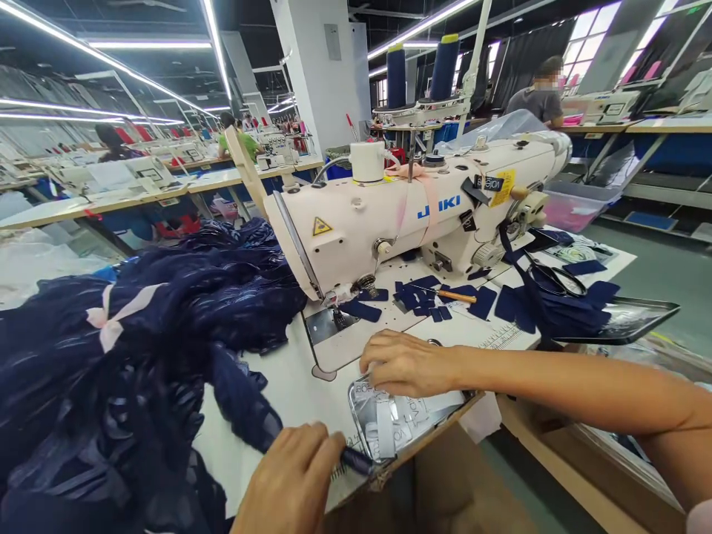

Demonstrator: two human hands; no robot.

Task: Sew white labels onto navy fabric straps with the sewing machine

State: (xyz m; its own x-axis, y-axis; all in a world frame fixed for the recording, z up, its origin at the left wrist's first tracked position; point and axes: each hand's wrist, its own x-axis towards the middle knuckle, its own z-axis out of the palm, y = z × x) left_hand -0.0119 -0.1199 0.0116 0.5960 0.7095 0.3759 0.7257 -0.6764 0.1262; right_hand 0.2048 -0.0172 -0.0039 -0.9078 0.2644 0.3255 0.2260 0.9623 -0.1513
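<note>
My left hand (294, 475) is closed around a narrow navy piece of fabric (245, 404) at the table's front edge; one end sticks out past my fingers and the rest leads back to a heap of navy garments (150, 319). Over a small metal tray (351, 404) of white printed labels (409, 415) is my right hand (409, 363), its fingers curled down and together. The fingertips are partly hidden, so what they pinch cannot be made out. Just beyond both hands stands a white sewing machine (361, 222), its presser foot (338, 317) over the metal plate.
Navy cut pieces (417, 295), a wooden-handled tool (456, 296) and black scissors (556, 278) lie right of the needle. A dark-rimmed tray (639, 319) juts over the table's right edge. Thread cones (446, 67) stand above. A person (534, 100) sits at the back right.
</note>
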